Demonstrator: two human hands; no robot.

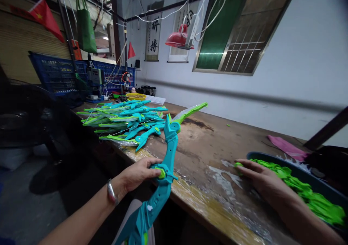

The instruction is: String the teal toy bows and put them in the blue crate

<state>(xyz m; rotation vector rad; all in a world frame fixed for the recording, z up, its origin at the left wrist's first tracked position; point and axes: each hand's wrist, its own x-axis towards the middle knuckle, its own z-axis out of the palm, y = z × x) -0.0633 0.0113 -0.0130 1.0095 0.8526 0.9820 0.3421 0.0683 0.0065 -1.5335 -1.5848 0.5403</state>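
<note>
Bow [169, 158] in curled L hand [143, 173]

Left fingers [153, 161] grip a turquoise toy bow [171, 150]; right fingers [251, 164] pinch a small green piece [238, 164].

The person's left hand [137, 174] and right hand [262, 178] are both ungloved, and the left forearm [81, 217] and right forearm [301, 216] are bare as far as they show. Around the left wrist sits a rounded, silvery bangle [111, 192], smooth and shiny, with a reddish tint on its lower part. Low down, a strip of pale, greyish cloth [134, 209] shows, apparently covering a leg; its cut is hidden.
</note>
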